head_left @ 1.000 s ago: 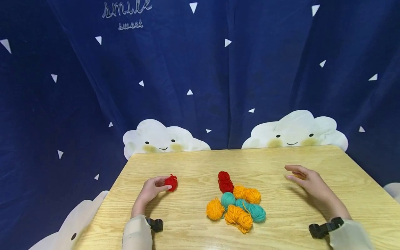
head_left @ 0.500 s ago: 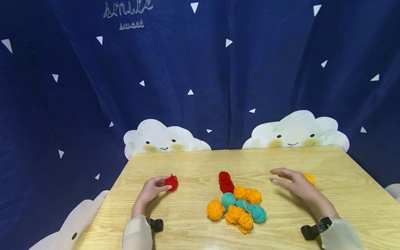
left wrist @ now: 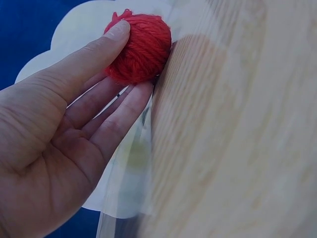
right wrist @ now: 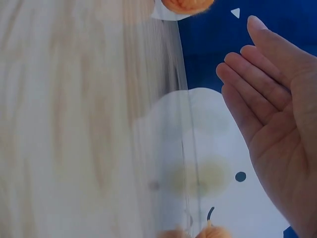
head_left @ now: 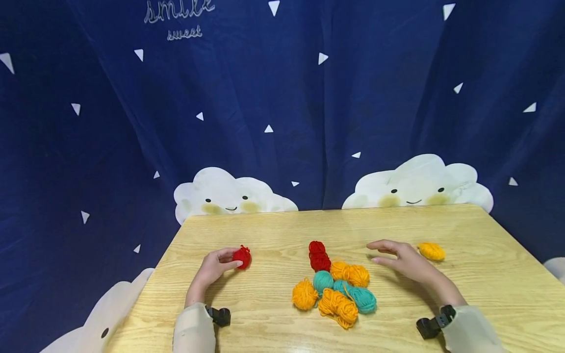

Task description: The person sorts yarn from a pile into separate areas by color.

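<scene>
From the head view, the left hand (head_left: 213, 267) pinches the red ball (head_left: 242, 258) between thumb and fingers; ahead of those fingertips, well apart across the tabletop (head_left: 273, 235), lies a loose cluster — red skein (head_left: 319, 256) at its far end, then the upper orange skein (head_left: 349, 273), teal ball (head_left: 323, 280), teal skein (head_left: 363, 299), orange ball (head_left: 304, 295) and lower orange skein (head_left: 338, 308); the right hand (head_left: 403, 259) has its thumb parted from its fingers, gripping nothing, with the upper orange skein nearest its fingertips and a yellow ball (head_left: 431, 251) just behind its knuckles. In the left wrist view the thumb lies over the red ball and the fingers support it from the other side; a light pinch should be enough — squeezing could loosen the strands; whether the ball bears on the tabletop I cannot tell. In the right wrist view the fingers lie nearly straight and side by side, palm bare; past their tips shows some orange-looking yarn (right wrist: 188, 5), which piece I cannot tell; a pickup there would go best with thumb and fingers closing round one whole piece, clear of its neighbours' strands.
</scene>
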Available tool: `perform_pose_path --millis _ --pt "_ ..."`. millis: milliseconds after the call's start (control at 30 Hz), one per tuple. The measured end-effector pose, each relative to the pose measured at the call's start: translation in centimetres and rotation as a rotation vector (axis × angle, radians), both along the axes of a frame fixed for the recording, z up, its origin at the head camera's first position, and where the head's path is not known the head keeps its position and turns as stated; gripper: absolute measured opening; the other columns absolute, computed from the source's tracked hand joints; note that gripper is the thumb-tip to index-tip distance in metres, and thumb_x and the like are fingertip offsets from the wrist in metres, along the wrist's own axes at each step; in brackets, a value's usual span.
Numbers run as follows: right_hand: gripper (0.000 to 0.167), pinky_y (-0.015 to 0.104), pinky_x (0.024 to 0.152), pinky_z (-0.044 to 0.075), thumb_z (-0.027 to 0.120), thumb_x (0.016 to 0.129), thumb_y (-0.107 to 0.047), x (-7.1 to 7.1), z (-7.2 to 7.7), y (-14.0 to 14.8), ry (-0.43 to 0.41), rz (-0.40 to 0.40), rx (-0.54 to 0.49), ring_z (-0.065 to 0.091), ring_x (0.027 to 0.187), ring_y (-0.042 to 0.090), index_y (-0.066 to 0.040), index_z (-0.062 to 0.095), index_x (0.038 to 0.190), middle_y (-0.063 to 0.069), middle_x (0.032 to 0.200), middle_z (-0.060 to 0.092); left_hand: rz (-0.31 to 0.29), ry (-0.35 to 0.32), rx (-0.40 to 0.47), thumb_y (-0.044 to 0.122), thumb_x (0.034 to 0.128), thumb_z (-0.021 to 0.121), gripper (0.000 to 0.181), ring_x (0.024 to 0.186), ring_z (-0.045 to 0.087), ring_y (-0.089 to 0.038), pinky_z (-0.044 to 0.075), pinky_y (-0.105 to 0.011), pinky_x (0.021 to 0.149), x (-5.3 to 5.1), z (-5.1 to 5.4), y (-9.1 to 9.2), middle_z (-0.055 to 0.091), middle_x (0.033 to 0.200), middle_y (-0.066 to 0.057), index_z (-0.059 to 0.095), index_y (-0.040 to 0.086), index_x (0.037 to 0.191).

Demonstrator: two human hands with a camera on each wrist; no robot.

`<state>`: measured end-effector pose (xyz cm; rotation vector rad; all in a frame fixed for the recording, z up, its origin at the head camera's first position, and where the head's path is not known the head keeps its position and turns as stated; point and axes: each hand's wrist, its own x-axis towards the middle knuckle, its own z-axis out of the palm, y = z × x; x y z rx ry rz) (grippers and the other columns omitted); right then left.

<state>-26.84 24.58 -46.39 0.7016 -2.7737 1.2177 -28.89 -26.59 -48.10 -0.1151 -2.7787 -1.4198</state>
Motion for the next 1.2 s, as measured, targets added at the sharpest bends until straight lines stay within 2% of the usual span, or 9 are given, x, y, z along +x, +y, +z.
perform_pose_path --millis 200,433,633,1000,1200 --pt "0.036 0.054 0.099 0.049 0.063 0.096 -0.023 -0.2 -0.2 -0.6 0.013 0.048 0.022 0.06 0.119 0.04 -0.006 0.062 0.128 0.014 0.13 0.064 0.004 -0.005 0.007 0.017 0.0839 0.077 0.039 0.104 0.068 -0.026 0.055 -0.039 0.094 0.0 -0.1 0.0 0.071 0.117 -0.016 0.069 0.004 0.12" --pt "0.038 0.054 0.1 0.048 0.064 0.095 -0.023 -0.3 -0.2 -1.3 -0.006 0.081 0.035 0.06 0.119 0.04 -0.005 0.062 0.128 0.014 0.13 0.064 -0.005 0.0 0.016 0.018 0.084 0.077 0.04 0.104 0.068 -0.026 0.055 -0.04 0.094 -0.1 -0.1 0.0 0.071 0.117 -0.017 0.068 0.003 0.12" --pt "0.041 0.052 0.099 0.05 0.065 0.094 -0.031 -0.2 -0.3 -2.0 -0.013 0.124 0.065 0.062 0.118 0.037 -0.006 0.062 0.128 0.009 0.128 0.066 -0.002 -0.004 0.013 0.018 0.0841 0.077 0.04 0.105 0.068 -0.026 0.055 -0.042 0.095 -0.1 -0.2 -0.1 0.071 0.118 -0.016 0.068 0.004 0.12" --pt "0.054 0.044 0.097 0.053 0.067 0.09 -0.04 0.2 -0.3 -3.5 -0.064 0.24 0.111 0.061 0.119 0.035 -0.008 0.059 0.132 0.01 0.132 0.064 0.016 -0.021 0.006 0.019 0.0841 0.077 0.041 0.106 0.068 -0.027 0.054 -0.042 0.096 0.1 -0.3 0.0 0.07 0.119 -0.016 0.068 0.004 0.121" --pt "0.053 0.031 0.094 0.054 0.069 0.088 -0.043 0.2 -0.3 -3.8 -0.072 0.255 0.166 0.062 0.116 0.024 -0.013 0.061 0.131 0.008 0.13 0.065 0.014 -0.028 0.013 0.021 0.0843 0.077 0.041 0.105 0.068 -0.025 0.054 -0.042 0.096 -0.1 -0.3 -0.1 0.07 0.119 -0.015 0.068 0.006 0.122"
